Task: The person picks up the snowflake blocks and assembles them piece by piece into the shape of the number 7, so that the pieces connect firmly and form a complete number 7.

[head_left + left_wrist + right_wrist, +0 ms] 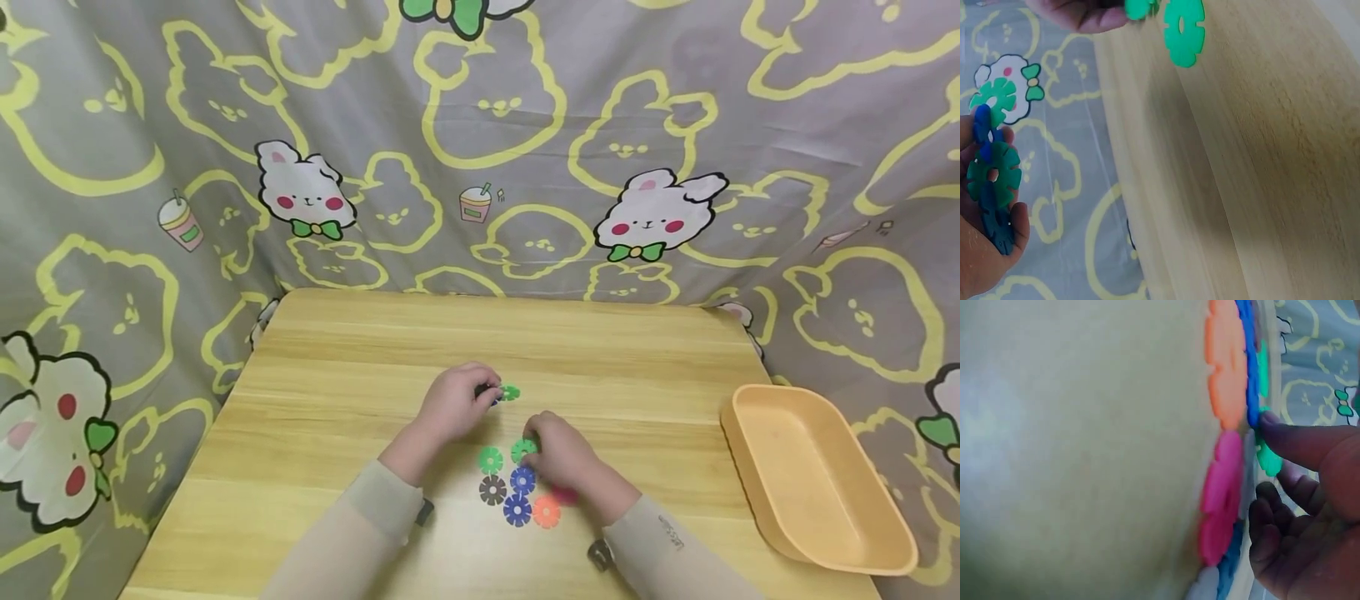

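Note:
In the head view my left hand (453,404) is over the middle of the table, gripping a chain of notched plastic discs. The left wrist view shows that chain as green discs (1009,161) and blue discs (999,222) slotted together, held between thumb and fingers. Lower and to the right, my right hand (561,454) pinches a green notched disc (519,451) by thumb and finger. Around it lie another green disc (483,460), a dark disc (483,490), blue discs (517,521), an orange disc (546,523) and a pink disc (564,497), partly hidden by the hand.
An orange-yellow plastic bin (738,442) stands at the right side of the wooden table (337,350). A patterned grey curtain (420,242) hangs behind the table and along both sides.

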Demonstrator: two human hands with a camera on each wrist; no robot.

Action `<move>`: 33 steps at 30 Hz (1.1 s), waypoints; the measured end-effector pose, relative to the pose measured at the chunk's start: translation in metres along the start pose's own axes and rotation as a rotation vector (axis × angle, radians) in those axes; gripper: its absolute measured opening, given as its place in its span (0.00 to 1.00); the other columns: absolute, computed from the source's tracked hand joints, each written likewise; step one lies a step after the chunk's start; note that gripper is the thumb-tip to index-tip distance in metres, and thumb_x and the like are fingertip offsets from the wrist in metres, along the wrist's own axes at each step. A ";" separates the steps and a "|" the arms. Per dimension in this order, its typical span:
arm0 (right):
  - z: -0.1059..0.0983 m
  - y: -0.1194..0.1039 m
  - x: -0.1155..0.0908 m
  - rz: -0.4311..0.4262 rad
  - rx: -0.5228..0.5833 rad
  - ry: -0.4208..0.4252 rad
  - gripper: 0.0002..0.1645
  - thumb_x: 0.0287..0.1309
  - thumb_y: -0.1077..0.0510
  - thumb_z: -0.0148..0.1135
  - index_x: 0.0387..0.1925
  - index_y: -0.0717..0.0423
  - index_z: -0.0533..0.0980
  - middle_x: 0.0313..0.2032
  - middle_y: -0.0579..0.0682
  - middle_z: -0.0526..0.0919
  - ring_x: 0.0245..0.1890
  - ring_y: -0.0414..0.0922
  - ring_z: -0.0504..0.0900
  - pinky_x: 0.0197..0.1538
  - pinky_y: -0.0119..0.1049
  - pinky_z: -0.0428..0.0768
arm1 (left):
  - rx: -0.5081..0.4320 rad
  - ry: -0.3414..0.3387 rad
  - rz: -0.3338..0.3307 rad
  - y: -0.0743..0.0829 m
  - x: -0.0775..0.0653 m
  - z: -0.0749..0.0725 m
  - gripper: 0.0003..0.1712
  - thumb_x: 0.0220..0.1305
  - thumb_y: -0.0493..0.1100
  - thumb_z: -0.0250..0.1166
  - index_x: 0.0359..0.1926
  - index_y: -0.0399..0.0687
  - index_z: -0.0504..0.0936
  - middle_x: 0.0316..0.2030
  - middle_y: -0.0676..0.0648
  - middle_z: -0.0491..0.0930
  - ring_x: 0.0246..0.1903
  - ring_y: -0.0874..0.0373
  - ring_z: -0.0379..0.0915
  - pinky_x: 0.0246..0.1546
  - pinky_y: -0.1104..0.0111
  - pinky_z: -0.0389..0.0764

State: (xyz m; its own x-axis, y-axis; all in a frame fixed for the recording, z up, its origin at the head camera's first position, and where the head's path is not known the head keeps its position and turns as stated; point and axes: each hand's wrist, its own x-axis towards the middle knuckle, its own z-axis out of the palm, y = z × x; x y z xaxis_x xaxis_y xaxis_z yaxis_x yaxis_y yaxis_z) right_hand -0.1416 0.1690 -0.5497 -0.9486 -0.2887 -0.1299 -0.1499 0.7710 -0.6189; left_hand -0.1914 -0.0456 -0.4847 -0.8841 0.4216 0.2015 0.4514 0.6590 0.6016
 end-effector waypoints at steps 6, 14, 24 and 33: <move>-0.026 -0.002 0.003 0.113 0.383 0.124 0.06 0.61 0.65 0.74 0.38 0.61 0.83 0.28 0.48 0.82 0.27 0.43 0.80 0.32 0.35 0.84 | -0.002 0.002 -0.002 -0.001 -0.001 0.001 0.04 0.73 0.43 0.70 0.41 0.49 0.88 0.48 0.50 0.88 0.48 0.51 0.85 0.55 0.55 0.83; -0.061 -0.006 0.008 0.164 0.818 0.228 0.16 0.66 0.69 0.69 0.50 0.79 0.80 0.32 0.56 0.89 0.26 0.41 0.85 0.37 0.40 0.89 | 0.014 0.003 0.012 -0.001 0.001 0.004 0.04 0.73 0.44 0.71 0.42 0.50 0.89 0.47 0.52 0.88 0.49 0.53 0.85 0.57 0.54 0.82; -0.060 -0.011 0.006 0.215 0.917 0.182 0.15 0.68 0.68 0.68 0.51 0.78 0.80 0.30 0.54 0.89 0.26 0.41 0.86 0.35 0.34 0.88 | -0.025 -0.002 0.068 0.004 -0.002 0.008 0.03 0.72 0.43 0.71 0.42 0.50 0.89 0.46 0.52 0.88 0.47 0.54 0.85 0.53 0.59 0.84; -0.061 -0.013 0.004 0.215 0.931 0.198 0.14 0.69 0.70 0.66 0.50 0.79 0.79 0.31 0.56 0.89 0.25 0.41 0.87 0.34 0.34 0.88 | -0.030 -0.005 0.103 0.010 -0.003 0.011 0.03 0.71 0.42 0.72 0.39 0.48 0.89 0.45 0.53 0.85 0.44 0.57 0.83 0.50 0.62 0.84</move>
State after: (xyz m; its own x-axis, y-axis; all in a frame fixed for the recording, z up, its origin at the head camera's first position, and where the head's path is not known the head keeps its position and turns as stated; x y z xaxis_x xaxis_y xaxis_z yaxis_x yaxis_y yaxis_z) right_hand -0.1604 0.1927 -0.4952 -0.9725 -0.0278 -0.2314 0.2311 0.0142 -0.9728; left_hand -0.1828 -0.0337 -0.4881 -0.8325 0.4893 0.2599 0.5361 0.5928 0.6010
